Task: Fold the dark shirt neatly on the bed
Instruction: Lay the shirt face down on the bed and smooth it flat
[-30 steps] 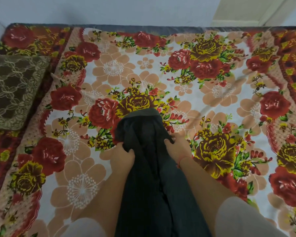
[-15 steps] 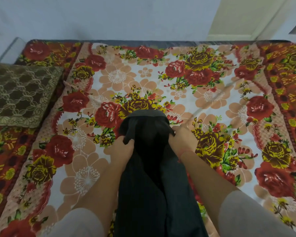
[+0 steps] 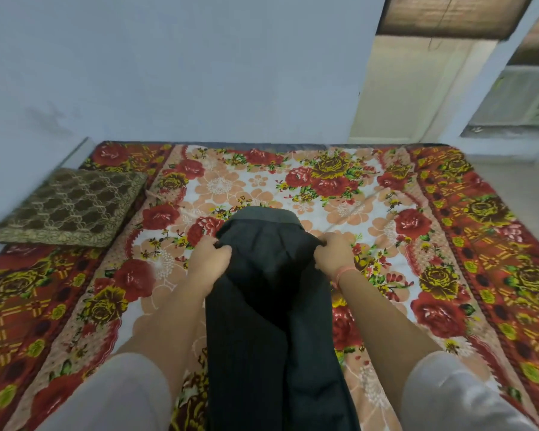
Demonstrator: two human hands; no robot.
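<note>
Gripping the dark pinstriped cloth shirt (image 3: pixel 271 306) at both upper edges, the left hand (image 3: pixel 210 259) and right hand (image 3: pixel 333 255) have their fingers curled tight, pinching fabric on either side. The shirt hangs between the forearms, its top end reaching out over the middle of the bed with the red and yellow floral bedsheet (image 3: pixel 386 213), the rest trailing down toward the person. Good move from here, I'd say: spread the hands apart evenly, keep the top edge taut and level, and lay it flat so no creases get trapped. Plenty of open sheet ahead! Only the brown and gold patterned cushion (image 3: pixel 66 206) sits off at the far left corner, well apart, so nothing looks likely to block the laydown.
</note>
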